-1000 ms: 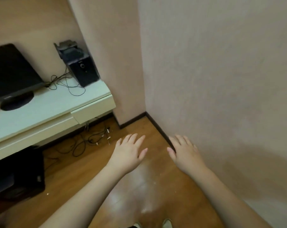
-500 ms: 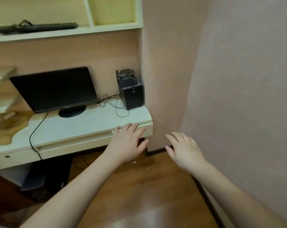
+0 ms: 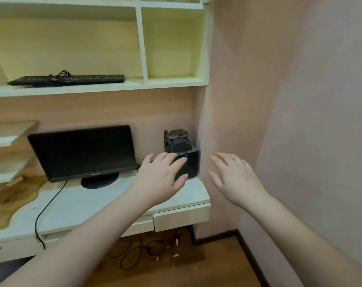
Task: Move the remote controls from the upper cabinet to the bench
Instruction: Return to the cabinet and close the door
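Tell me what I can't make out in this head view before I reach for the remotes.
- Remotes: none recognisable; the long dark items on the shelf are too blurred to identify.
- Upper shelves: cut off by the top edge.
- Black speaker: partly hidden behind the left hand.
- Bench: not in view.
- Right hand: open and empty.

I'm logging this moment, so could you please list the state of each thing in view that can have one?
left hand: open, holding nothing
right hand: open, holding nothing
monitor: screen dark, upright on desk
drawer: shut
keyboard: lying flat on shelf
speaker: upright on desk
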A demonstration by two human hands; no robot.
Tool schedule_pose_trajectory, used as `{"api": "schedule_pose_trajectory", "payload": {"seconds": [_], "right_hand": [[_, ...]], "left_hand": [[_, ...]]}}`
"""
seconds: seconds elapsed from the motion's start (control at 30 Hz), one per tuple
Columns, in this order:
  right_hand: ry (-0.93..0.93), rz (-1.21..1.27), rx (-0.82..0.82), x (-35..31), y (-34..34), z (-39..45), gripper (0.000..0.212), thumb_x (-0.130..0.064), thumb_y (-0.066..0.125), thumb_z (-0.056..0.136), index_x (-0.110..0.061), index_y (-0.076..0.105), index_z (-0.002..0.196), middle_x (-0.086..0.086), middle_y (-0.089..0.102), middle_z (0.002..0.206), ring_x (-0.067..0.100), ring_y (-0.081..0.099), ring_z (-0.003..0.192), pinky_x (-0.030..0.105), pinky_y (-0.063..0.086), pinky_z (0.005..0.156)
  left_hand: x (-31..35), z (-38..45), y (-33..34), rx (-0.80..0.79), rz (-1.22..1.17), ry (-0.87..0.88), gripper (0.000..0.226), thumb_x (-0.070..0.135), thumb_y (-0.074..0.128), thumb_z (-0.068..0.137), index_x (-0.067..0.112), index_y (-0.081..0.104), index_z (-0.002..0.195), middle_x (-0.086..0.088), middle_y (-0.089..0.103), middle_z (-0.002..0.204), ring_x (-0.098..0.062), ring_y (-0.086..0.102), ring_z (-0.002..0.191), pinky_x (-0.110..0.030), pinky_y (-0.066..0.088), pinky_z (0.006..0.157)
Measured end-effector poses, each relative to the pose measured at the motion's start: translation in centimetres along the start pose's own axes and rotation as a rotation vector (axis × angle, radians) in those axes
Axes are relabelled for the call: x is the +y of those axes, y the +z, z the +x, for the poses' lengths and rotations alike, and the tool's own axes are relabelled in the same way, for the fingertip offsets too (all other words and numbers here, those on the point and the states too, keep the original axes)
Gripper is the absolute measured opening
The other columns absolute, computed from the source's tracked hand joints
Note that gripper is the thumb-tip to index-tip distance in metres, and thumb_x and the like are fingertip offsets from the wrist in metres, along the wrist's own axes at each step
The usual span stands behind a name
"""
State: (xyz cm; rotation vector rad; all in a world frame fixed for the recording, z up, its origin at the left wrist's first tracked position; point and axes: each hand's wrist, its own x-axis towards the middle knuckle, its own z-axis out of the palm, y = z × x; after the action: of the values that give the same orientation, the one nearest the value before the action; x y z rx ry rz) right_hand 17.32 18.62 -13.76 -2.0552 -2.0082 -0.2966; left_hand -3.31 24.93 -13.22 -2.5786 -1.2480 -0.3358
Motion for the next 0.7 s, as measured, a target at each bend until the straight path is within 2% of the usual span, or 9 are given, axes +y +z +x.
{"api": "schedule_pose_trajectory", "payload": {"seconds": [0.1,0.17,0.43,0.7], "right_hand": [[-0.018,-0.031,0.030,1.3,-1.2,3.0,0.053,-0.045,0.036,0.097,-0.026,0.032,0.146,-0.002,0.035,0.151,0.020,0.028,0.140,0.034,0.023,0.111],[-0.028,-0.036,0.045,2.5,-2.0,5.0,0.053,-0.046,0.035,0.097,-0.026,0.031,0.146,-0.002,0.033,0.152,0.020,0.027,0.141,0.034,0.023,0.111],[-0.125,-0.032,0.131,6.9,-5.5,13.5,0.055,-0.047,0.033,0.097,-0.027,0.027,0.147,-0.001,0.031,0.153,0.020,0.024,0.142,0.035,0.022,0.112],[-0.213,0.051,0.160,7.3,-7.6,21.8,0.054,-0.046,0.033,0.097,-0.026,0.027,0.148,-0.002,0.031,0.153,0.019,0.024,0.142,0.037,0.023,0.112]], "left_hand": [[-0.8,3.4,-1.2,0.116,0.006,0.020,0.058,0.051,0.025,0.092,0.024,0.054,0.134,0.003,0.062,0.125,-0.019,0.056,0.119,-0.043,0.040,0.101],[-1.3,5.9,-1.8,0.156,0.015,0.016,0.059,0.052,0.026,0.090,0.023,0.057,0.130,0.003,0.065,0.120,-0.020,0.059,0.114,-0.043,0.043,0.096],[-0.7,14.9,-5.5,0.128,0.087,-0.047,0.056,0.057,0.028,0.095,0.032,0.034,0.145,0.006,0.044,0.144,-0.016,0.038,0.134,-0.040,0.031,0.108],[-3.4,20.8,-9.9,0.073,0.097,-0.140,0.058,0.059,0.028,0.095,0.035,0.029,0.147,0.005,0.038,0.151,-0.017,0.035,0.137,-0.041,0.033,0.109]]}}
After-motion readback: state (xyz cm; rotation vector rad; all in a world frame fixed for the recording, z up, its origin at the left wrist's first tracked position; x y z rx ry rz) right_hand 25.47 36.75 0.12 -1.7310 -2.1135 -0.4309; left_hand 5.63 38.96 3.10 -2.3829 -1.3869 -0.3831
